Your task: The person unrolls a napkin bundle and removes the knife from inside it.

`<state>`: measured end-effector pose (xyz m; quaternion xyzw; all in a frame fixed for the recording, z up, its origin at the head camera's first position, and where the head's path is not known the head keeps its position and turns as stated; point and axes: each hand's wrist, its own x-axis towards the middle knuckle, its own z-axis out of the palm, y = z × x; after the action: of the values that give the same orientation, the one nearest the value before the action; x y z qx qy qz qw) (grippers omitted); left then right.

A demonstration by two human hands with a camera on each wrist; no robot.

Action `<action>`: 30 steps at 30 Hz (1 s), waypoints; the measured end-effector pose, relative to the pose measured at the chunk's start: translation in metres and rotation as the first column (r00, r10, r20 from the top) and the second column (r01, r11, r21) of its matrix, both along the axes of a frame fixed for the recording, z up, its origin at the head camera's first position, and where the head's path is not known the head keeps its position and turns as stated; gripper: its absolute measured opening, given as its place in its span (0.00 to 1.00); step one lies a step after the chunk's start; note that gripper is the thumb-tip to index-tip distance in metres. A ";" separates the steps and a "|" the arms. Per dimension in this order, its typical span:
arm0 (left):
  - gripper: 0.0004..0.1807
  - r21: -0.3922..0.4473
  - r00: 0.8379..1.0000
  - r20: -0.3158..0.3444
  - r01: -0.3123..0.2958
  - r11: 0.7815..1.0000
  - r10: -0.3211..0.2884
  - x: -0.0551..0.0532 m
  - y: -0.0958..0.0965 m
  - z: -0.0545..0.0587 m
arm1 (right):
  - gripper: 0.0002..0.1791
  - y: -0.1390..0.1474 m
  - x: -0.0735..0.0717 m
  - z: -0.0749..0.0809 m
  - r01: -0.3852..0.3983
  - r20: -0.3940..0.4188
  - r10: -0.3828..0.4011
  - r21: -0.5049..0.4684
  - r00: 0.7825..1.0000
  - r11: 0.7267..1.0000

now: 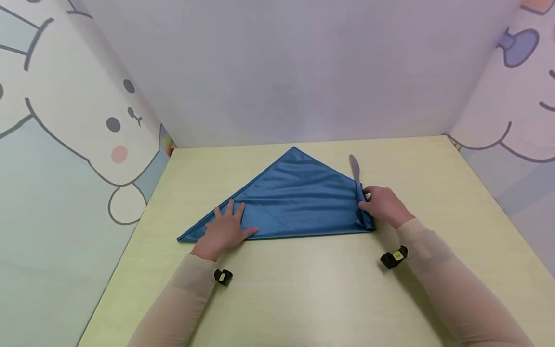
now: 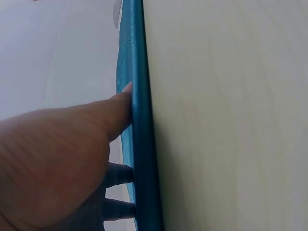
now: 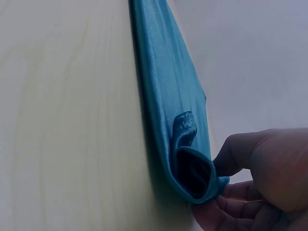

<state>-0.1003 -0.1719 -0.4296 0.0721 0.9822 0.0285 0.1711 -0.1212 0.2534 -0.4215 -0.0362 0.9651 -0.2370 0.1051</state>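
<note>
A shiny blue cloth napkin [image 1: 303, 197], folded into a triangle, lies on the table with its peak pointing away from me. My left hand [image 1: 225, 230] rests flat on its left part, fingers spread. At the right corner my right hand [image 1: 386, 206] pinches a short roll of the cloth between thumb and fingers. A table knife [image 1: 354, 166] sticks out of the far end of that roll, blade outward; its handle is hidden in the fabric. The right wrist view shows the roll's near end [image 3: 195, 175] as an open tube, with the fingers around its outer side.
The pale wooden table [image 1: 303, 289] meets a plain wall [image 1: 295, 72] just beyond the napkin's peak. Side panels with cartoon animals [image 1: 108, 120] stand left and right. A small black camera [image 1: 394, 258] is strapped at each wrist.
</note>
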 end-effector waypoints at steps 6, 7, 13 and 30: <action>0.52 -0.007 1.000 0.011 -0.010 1.000 0.010 0.002 -0.002 0.002 | 0.28 0.001 0.001 0.001 -0.003 0.011 0.003 -0.009 1.000 1.000; 0.52 -0.009 1.000 0.014 -0.013 1.000 0.013 0.002 -0.002 0.002 | 0.28 0.001 0.001 0.001 0.000 0.016 0.001 -0.007 1.000 1.000; 0.52 -0.002 1.000 0.006 -0.007 1.000 0.008 0.003 -0.004 0.002 | 0.29 0.003 0.005 0.004 0.037 0.021 -0.037 -0.009 0.999 0.999; 0.49 -0.036 0.991 -0.037 0.131 0.991 -0.132 0.004 0.057 0.016 | 0.33 -0.009 0.021 0.006 0.006 -0.089 -0.004 0.026 0.996 1.000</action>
<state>-0.0960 -0.1145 -0.4141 0.1343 0.9789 -0.0009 0.1543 -0.1003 0.2443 -0.4151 -0.0428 0.9720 -0.2228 0.0618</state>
